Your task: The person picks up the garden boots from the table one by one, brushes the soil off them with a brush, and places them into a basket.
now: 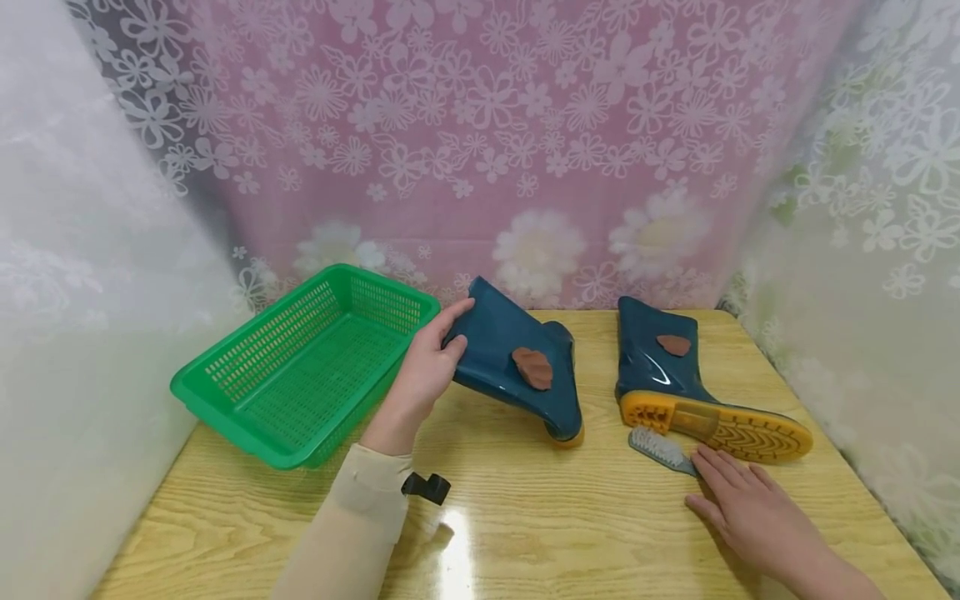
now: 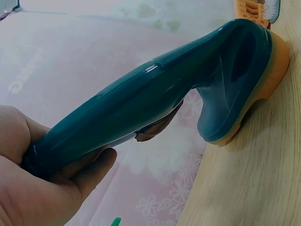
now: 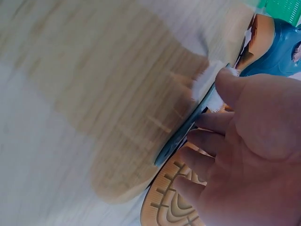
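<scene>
My left hand (image 1: 426, 367) grips the top of the shaft of a dark blue rubber boot (image 1: 495, 333), which is tilted with its yellow-soled foot down on the table. A brown clay-like patch (image 1: 534, 369) sticks to that shaft. To the right lies a second blue boot (image 1: 651, 362), its yellow sole (image 1: 757, 429) facing me and another brown patch (image 1: 673, 344) on its shaft. A scrub brush (image 1: 660, 448) with white bristles rests in front of that sole. Fingers loosely extended, my right hand (image 1: 757, 517) is at the brush handle (image 3: 181, 134); firm contact is unclear.
A green plastic basket (image 1: 300, 454) with slotted sides stands on the left of the wooden table (image 1: 517, 508). Behind the table hangs a pink flowered curtain (image 1: 480, 125), with pale flowered curtains at both sides.
</scene>
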### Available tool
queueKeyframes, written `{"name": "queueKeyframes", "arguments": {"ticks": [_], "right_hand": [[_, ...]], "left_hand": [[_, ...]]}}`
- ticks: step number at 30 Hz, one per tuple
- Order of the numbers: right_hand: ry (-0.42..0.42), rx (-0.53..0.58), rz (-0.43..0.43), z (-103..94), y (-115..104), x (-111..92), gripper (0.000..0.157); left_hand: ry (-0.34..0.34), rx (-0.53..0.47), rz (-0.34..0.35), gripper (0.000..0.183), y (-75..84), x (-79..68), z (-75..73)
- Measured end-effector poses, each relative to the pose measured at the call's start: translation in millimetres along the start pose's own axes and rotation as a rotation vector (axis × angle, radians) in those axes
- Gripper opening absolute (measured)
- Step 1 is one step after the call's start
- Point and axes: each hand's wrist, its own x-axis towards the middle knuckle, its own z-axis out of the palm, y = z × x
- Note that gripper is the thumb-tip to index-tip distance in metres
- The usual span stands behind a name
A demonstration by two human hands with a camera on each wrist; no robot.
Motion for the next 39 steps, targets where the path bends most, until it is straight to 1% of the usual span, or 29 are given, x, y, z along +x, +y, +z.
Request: {"name": "queueKeyframes", "arguments": {"ticks": [8, 11, 13, 18, 22, 23, 27, 32, 39], "right_hand": [[0.009, -0.061, -0.003, -3.3, 7.3, -6.7, 0.059], [0.035, -0.061, -0.014, -4.1, 8.1, -5.9, 0.054], [0.038, -0.055, -0.011, -6.1, 8.2, -3.0, 0.048], [-0.011, -0.047, 0.042, -12.7, 7.8, 4.6, 0.035], [-0.018, -0.009, 0.082, -16.1, 5.1, 7.5, 0.018], [-0.017, 0.003, 0.091, -16.6, 4.3, 8.0, 0.016], [-0.039, 0.039, 0.124, -17.8, 2.5, 9.5, 0.024], [-0.056, 0.045, 0.137, -21.1, 0.8, 11.4, 0.019], [-0.033, 0.019, 0.106, -22.4, 2.4, 13.1, 0.017]], "left_hand": [[0.003, -0.009, -0.001, 0.056, -0.2, -0.1, -1.6], [0.007, -0.007, 0.004, 0.056, 0.5, 0.0, -2.0], [0.010, -0.009, 0.004, 0.056, 0.7, 0.0, -2.2], [0.006, -0.017, -0.002, 0.057, 0.1, -0.2, -1.8], [0.003, -0.020, -0.001, 0.056, 0.6, -1.0, -1.1], [0.003, -0.020, -0.002, 0.056, 0.7, -1.3, -0.9], [0.000, -0.020, -0.003, 0.056, 0.9, -1.3, -0.1], [-0.004, -0.016, 0.004, 0.057, 0.2, -0.2, 0.3], [0.002, -0.011, 0.004, 0.056, 1.4, -1.1, 0.2]]}}
